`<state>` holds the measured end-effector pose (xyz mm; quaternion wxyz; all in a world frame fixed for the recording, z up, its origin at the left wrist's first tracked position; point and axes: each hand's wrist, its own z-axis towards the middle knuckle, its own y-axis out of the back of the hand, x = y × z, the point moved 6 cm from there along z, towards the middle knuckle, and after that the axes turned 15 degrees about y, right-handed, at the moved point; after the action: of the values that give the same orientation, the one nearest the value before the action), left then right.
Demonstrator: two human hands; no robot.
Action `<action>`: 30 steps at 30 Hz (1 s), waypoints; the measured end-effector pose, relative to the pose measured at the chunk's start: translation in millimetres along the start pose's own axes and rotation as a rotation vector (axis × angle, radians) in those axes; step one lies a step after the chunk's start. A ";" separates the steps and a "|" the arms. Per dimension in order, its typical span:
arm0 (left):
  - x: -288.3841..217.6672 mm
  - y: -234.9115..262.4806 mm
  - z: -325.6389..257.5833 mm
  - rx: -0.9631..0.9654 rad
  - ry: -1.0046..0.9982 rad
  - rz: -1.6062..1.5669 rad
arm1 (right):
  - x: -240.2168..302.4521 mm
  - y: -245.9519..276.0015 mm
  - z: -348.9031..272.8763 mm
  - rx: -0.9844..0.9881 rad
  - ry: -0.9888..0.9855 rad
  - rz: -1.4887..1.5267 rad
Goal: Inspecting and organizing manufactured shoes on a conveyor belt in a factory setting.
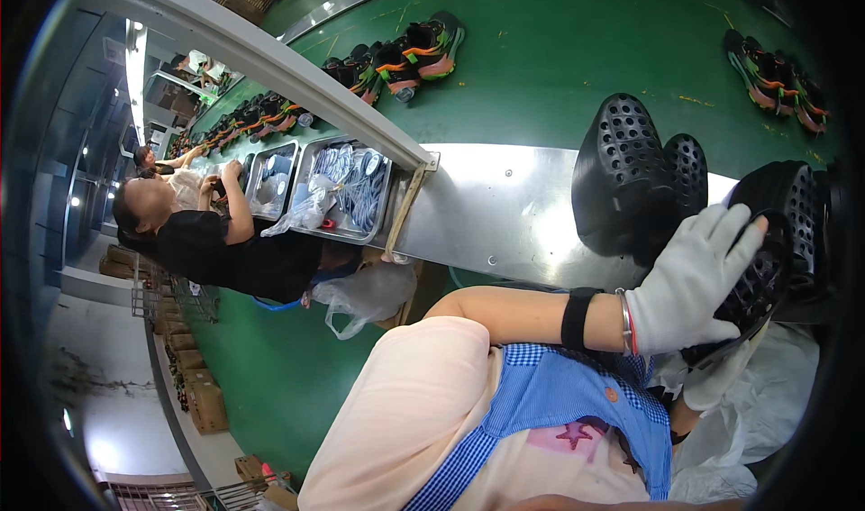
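Note:
A black perforated clog (761,281) is tilted up close to my body at the right. My left hand (689,281), in a white glove with a bare fingertip, lies over it with the fingers stretched out. Lower down, my right hand (716,385), also gloved, grips the clog's lower end; most of its fingers are hidden behind the clog. More black perforated clogs (622,182) stand on the metal table edge beyond my left hand. Another black clog (797,214) is just past the held one.
Black shoes with orange and green trim (419,56) line the green belt (559,51); more such shoes (775,78) sit far right. Metal trays (347,232) of bagged parts stand by a slanted post (297,69). A co-worker (225,250) works at left. Clear plastic (766,412) bunches near my right arm.

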<state>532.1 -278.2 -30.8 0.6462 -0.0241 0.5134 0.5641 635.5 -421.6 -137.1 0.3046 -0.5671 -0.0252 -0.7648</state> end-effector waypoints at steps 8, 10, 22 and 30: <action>12.5 -11.4 -1.8 0.482 0.395 -0.243 | 26.5 -11.7 3.3 0.071 0.194 0.040; 15.1 -6.3 5.8 0.450 0.399 -0.287 | 31.3 -16.5 10.6 0.048 0.264 -0.177; 42.9 44.9 26.5 0.403 0.586 -0.043 | 29.3 -61.3 16.1 0.181 0.029 -0.157; 54.4 54.2 36.0 0.380 0.545 -0.023 | 18.2 -79.8 18.5 0.186 -0.115 -0.137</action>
<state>505.3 -198.2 -21.7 0.4845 -0.0592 0.7631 0.4237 608.6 -357.6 -90.0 0.3013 -0.5760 -0.1521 -0.7445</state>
